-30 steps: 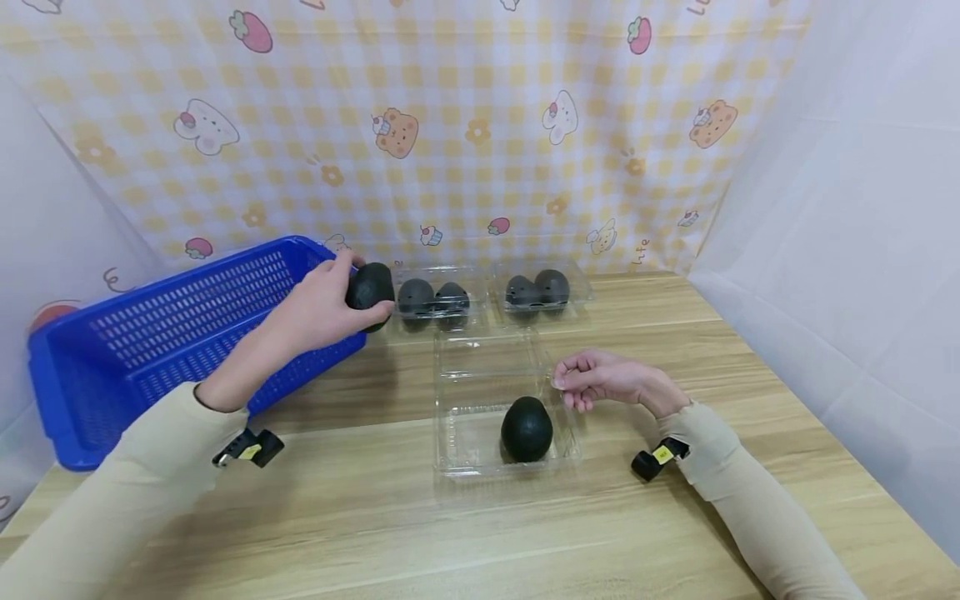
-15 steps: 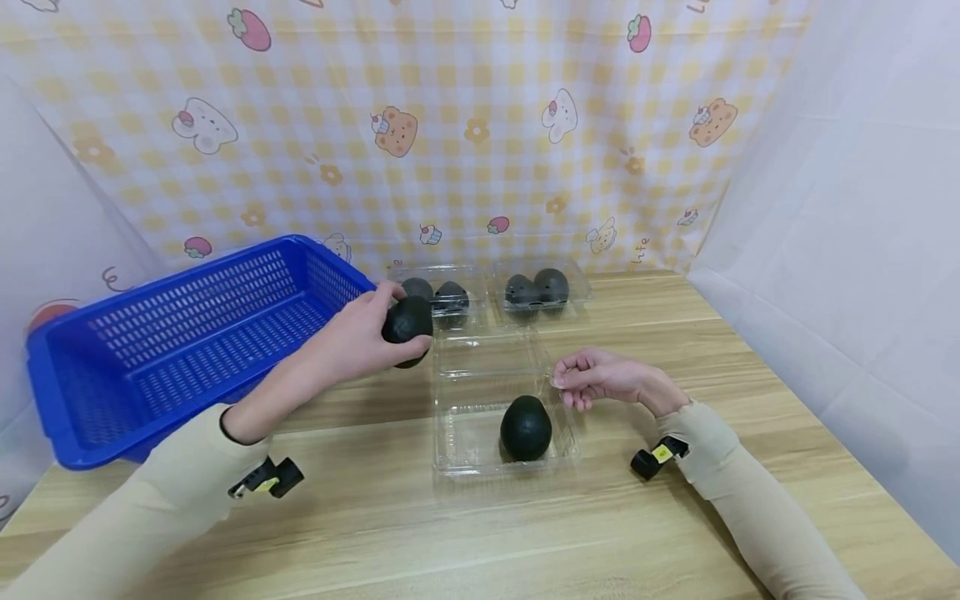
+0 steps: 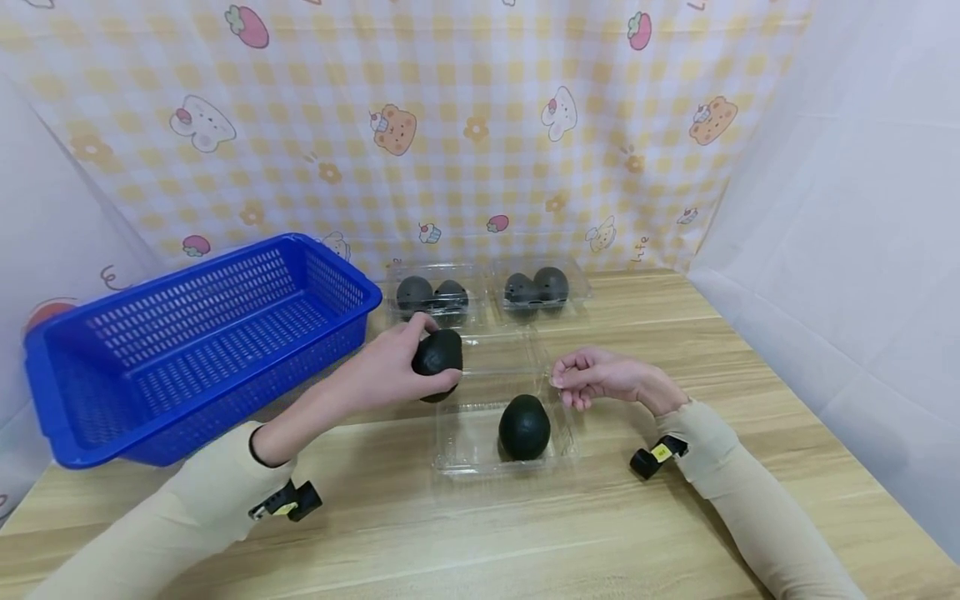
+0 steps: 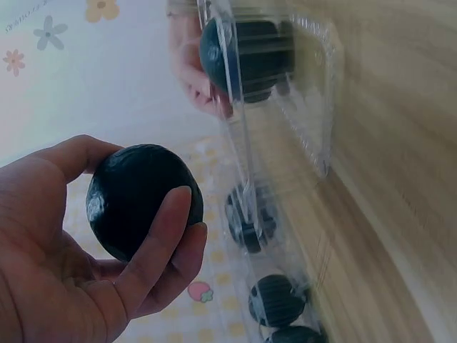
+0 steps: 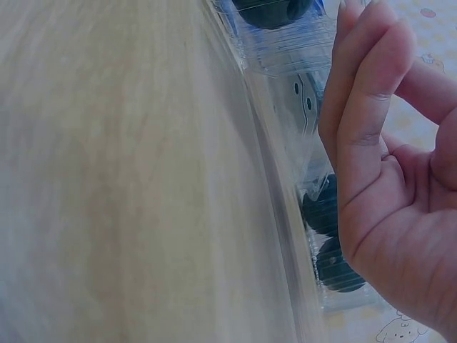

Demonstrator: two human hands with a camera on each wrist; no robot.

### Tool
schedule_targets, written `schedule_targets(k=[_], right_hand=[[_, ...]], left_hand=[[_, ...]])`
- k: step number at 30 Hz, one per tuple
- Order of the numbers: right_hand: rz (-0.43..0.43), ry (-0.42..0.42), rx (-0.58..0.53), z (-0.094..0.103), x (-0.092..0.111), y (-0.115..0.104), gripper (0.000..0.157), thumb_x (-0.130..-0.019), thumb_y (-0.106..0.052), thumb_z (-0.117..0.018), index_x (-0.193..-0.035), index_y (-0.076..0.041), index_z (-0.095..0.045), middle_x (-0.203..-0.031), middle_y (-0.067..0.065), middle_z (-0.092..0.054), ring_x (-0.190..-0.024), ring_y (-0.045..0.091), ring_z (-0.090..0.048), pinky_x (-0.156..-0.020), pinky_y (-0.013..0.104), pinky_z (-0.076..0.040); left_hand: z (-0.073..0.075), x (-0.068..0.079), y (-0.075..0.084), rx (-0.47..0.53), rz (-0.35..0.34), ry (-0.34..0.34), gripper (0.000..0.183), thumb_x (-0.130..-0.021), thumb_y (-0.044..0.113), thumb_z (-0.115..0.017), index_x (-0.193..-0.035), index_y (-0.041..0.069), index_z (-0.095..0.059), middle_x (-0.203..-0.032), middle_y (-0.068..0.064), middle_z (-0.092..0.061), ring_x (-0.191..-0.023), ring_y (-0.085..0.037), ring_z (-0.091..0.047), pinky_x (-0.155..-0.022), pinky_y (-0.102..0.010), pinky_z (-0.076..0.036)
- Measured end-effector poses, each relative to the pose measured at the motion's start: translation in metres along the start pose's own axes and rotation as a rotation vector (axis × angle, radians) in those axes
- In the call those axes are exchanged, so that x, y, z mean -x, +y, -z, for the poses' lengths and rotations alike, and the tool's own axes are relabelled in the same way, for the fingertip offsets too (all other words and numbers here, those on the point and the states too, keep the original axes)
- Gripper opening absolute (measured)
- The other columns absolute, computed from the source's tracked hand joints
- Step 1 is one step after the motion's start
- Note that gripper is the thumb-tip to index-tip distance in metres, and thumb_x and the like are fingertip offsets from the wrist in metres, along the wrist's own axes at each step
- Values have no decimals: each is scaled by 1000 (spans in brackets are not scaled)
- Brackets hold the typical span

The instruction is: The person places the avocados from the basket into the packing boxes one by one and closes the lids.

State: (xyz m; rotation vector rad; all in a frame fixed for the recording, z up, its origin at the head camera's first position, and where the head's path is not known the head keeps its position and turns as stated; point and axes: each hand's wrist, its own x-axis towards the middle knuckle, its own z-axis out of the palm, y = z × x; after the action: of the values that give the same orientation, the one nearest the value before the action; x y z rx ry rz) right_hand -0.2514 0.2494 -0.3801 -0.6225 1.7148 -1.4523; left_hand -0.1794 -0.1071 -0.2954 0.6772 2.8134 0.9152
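Note:
My left hand (image 3: 393, 367) grips a dark green avocado (image 3: 438, 357) between thumb and fingers, above the left side of an opened clear plastic clamshell container (image 3: 465, 446). In the left wrist view the fingers wrap round the held avocado (image 4: 136, 204) from below. A second avocado (image 3: 524, 427) sits in the right half of the container's near tray. The lid (image 3: 502, 354) lies back, away from me. My right hand (image 3: 603, 381) pinches the container's right edge near the hinge with thumb and forefinger; in the right wrist view its fingertips are partly cut off.
A blue slotted basket (image 3: 217, 333) stands at the left, nothing showing inside. Behind the opened container are two closed clamshells, the left one (image 3: 480, 283) and the right one (image 3: 581, 283), each holding two avocados. A checked curtain (image 3: 480, 125) hangs at the table's back edge.
My left hand has carried the avocado from beside the basket's right end rightward and toward me, over the opened container. My right hand has stayed on the container's edge.

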Motion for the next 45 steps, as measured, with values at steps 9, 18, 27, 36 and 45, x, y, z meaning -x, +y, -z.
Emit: schedule_targets(k=[9, 18, 27, 36, 45], right_hand=[[3, -2, -1, 1, 0, 0, 9, -102, -10, -56, -96, -3, -57, -79, 2, -69, -66, 7, -62, -60, 18, -51], [-2, -5, -6, 1, 0, -1, 10, -102, -9, -56, -97, 0, -56, -79, 2, -69, -66, 8, -63, -60, 18, -51], [-4, 1, -3, 2, 0, 0, 9, -102, -9, -57, -97, -2, -57, -79, 2, -69, -66, 8, -63, -59, 18, -51], [-6, 5, -6, 1, -1, -1, 9, -102, -11, -57, -98, -3, -58, -79, 2, -69, -65, 8, -63, -58, 18, -52], [-4, -7, -5, 1, -1, -2, 15, -102, -12, -58, -100, 2, -57, -79, 2, -70, -65, 8, -63, -59, 18, -52]], left_hand=[[-25, -1, 4, 86, -18, -59, 61, -87, 45, -74, -129, 9, -47, -109, -16, -61, -82, -20, -65, -61, -29, -56], [-39, -2, 12, 49, -25, -99, 63, -86, 49, -74, -131, 12, -48, -112, -10, -62, -86, -19, -62, -69, -31, -53], [-54, -5, 14, 44, -50, -130, 66, -84, 56, -75, -129, 14, -51, -114, -9, -60, -90, -19, -60, -71, -32, -53], [-65, -6, 15, 35, -58, -173, 71, -83, 57, -76, -133, 13, -50, -116, -9, -62, -100, -20, -59, -80, -37, -53], [-72, -8, 14, 15, -64, -170, 73, -83, 55, -77, -135, 11, -49, -120, -11, -59, -99, -22, -60, -80, -38, -53]])
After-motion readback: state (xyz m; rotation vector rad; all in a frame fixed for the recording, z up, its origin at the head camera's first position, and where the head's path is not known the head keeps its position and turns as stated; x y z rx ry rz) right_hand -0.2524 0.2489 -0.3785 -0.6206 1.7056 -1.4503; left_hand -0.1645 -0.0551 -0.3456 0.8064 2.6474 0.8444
